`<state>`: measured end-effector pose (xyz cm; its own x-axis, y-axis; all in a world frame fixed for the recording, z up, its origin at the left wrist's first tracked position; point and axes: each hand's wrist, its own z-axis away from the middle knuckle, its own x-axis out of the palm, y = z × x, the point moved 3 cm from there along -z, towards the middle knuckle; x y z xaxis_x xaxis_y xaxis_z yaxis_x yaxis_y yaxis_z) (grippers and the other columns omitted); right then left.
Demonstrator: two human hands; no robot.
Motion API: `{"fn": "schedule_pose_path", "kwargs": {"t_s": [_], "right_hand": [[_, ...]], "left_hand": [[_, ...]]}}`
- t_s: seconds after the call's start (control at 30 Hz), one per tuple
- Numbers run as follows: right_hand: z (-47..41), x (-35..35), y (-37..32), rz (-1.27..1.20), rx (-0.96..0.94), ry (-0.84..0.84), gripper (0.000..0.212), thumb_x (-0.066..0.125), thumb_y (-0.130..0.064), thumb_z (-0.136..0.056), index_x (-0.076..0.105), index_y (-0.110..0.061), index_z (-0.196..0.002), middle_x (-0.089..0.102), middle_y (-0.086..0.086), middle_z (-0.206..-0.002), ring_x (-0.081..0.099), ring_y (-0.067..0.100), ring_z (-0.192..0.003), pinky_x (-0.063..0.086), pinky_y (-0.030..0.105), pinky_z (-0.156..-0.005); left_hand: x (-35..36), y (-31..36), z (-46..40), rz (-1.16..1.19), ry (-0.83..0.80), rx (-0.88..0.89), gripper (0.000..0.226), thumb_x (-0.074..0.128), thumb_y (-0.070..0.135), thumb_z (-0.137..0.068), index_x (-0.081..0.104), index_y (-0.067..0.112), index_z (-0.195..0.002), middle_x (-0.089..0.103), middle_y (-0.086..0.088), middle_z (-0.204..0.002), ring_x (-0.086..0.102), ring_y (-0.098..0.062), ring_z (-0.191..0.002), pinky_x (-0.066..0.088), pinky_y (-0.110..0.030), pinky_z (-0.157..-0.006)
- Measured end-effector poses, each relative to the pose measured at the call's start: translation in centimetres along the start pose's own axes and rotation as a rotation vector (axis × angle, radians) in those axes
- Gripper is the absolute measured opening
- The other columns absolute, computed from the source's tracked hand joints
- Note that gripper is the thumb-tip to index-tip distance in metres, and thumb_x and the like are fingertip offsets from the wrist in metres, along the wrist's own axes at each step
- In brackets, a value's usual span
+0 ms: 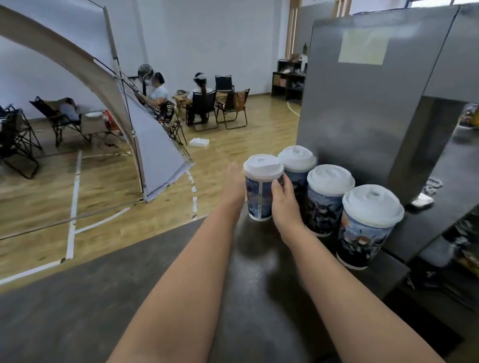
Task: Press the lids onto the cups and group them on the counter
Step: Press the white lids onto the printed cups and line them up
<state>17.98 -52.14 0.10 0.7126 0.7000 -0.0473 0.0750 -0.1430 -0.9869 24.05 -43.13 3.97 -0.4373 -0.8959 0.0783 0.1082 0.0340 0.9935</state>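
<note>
Several printed blue paper cups with white lids stand on the dark counter (161,289). The far-left cup (261,192) sits near the counter's far edge, held between both hands. My right hand (285,203) grips its right side, thumb on the front. My left hand (233,187) lies with straight fingers against its left side. Three more lidded cups run in a diagonal row to the right: one (297,161) behind, one (325,200) in the middle, one (366,225) nearest me.
A tall grey metal appliance (370,97) stands right behind the cups. Small metal items (422,201) lie on the counter to the right. Beyond the counter's far edge is a wooden floor with a tent, folding chairs and seated people.
</note>
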Motion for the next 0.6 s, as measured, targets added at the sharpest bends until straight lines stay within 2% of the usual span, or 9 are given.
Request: {"fn": "schedule_pose_path", "kwargs": {"t_s": [0.07, 0.13, 0.17, 0.27, 0.33, 0.43, 0.5, 0.57, 0.6], "right_hand": [[0.4, 0.4, 0.1, -0.048, -0.021, -0.021, 0.049, 0.038, -0.032, -0.103, 0.028, -0.026, -0.151, 0.038, -0.002, -0.153, 0.036, 0.016, -0.139, 0.03, 0.036, -0.116], [1.2, 1.0, -0.1, -0.064, -0.06, -0.044, 0.055, 0.038, -0.042, -0.099, 0.028, -0.027, -0.151, 0.036, -0.004, -0.155, 0.034, 0.014, -0.142, 0.029, 0.042, -0.118], [1.9, 1.4, -0.4, -0.064, -0.069, -0.061, 0.06, 0.037, -0.05, -0.095, 0.029, -0.029, -0.151, 0.037, -0.005, -0.154, 0.034, 0.013, -0.141, 0.029, 0.044, -0.118], [4.1, 3.4, -1.0, -0.138, -0.049, -0.129, 0.067, 0.039, -0.068, -0.085, 0.036, -0.037, -0.144, 0.047, -0.007, -0.147, 0.045, 0.015, -0.135, 0.036, 0.048, -0.113], [6.8, 5.1, -2.2, -0.21, -0.052, -0.172, 0.058, 0.04, -0.063, -0.09, 0.041, -0.034, -0.14, 0.052, -0.002, -0.141, 0.051, 0.017, -0.128, 0.043, 0.045, -0.107], [12.2, 8.4, -3.8, -0.326, -0.065, -0.297, 0.048, 0.039, -0.048, -0.099, 0.042, -0.023, -0.139, 0.054, 0.003, -0.136, 0.055, 0.013, -0.119, 0.048, 0.031, -0.095], [16.6, 11.0, -4.8, -0.356, -0.033, -0.379, 0.062, 0.043, -0.062, -0.087, 0.048, -0.022, -0.134, 0.059, 0.0, -0.131, 0.057, 0.012, -0.118, 0.047, 0.032, -0.098], [20.7, 13.8, -5.1, -0.385, 0.025, -0.465, 0.075, 0.046, -0.072, -0.076, 0.054, -0.02, -0.13, 0.063, 0.0, -0.127, 0.06, 0.013, -0.118, 0.047, 0.033, -0.1], [22.7, 15.1, -5.1, -0.392, 0.055, -0.518, 0.073, 0.045, -0.071, -0.078, 0.055, -0.02, -0.13, 0.064, 0.001, -0.127, 0.061, 0.012, -0.117, 0.048, 0.032, -0.099]], "left_hand": [[0.2, -0.1, 0.9, 0.039, -0.079, -0.038, 0.052, 0.014, 0.04, -0.108, 0.051, 0.016, -0.136, 0.053, 0.002, -0.129, 0.045, -0.017, -0.126, 0.034, -0.034, -0.107], [-0.3, -0.4, 1.5, 0.022, -0.065, -0.032, 0.049, 0.015, 0.04, -0.108, 0.052, 0.019, -0.133, 0.057, -0.001, -0.128, 0.051, -0.016, -0.121, 0.039, -0.031, -0.1], [-0.9, -0.4, 2.0, -0.002, -0.025, -0.003, 0.045, 0.018, 0.039, -0.107, 0.054, 0.021, -0.126, 0.059, 0.001, -0.125, 0.053, -0.014, -0.115, 0.04, -0.031, -0.097], [-3.9, -0.7, 4.2, -0.071, 0.091, 0.105, 0.043, 0.025, 0.044, -0.1, 0.057, 0.026, -0.124, 0.064, 0.001, -0.124, 0.059, -0.014, -0.109, 0.048, -0.039, -0.098], [-6.8, -0.9, 6.7, -0.068, 0.166, 0.156, 0.037, 0.029, 0.045, -0.099, 0.055, 0.031, -0.121, 0.064, 0.006, -0.118, 0.059, -0.011, -0.11, 0.048, -0.041, -0.099], [-11.7, -0.9, 12.7, -0.014, 0.311, 0.24, 0.023, 0.039, 0.04, -0.099, 0.054, 0.036, -0.115, 0.062, 0.008, -0.12, 0.059, -0.012, -0.115, 0.05, -0.035, -0.098], [-15.6, -1.4, 17.0, -0.067, 0.436, 0.311, 0.023, 0.042, 0.038, -0.1, 0.057, 0.035, -0.117, 0.063, 0.009, -0.12, 0.06, -0.008, -0.114, 0.052, -0.031, -0.095], [-19.4, -2.3, 21.0, -0.171, 0.529, 0.347, 0.034, 0.043, 0.05, -0.096, 0.06, 0.036, -0.122, 0.063, 0.006, -0.122, 0.061, -0.008, -0.115, 0.052, -0.039, -0.099], [-21.4, -3.0, 22.8, -0.187, 0.583, 0.339, 0.036, 0.044, 0.056, -0.094, 0.061, 0.04, -0.121, 0.062, 0.005, -0.122, 0.06, -0.01, -0.116, 0.051, -0.043, -0.1]]}}
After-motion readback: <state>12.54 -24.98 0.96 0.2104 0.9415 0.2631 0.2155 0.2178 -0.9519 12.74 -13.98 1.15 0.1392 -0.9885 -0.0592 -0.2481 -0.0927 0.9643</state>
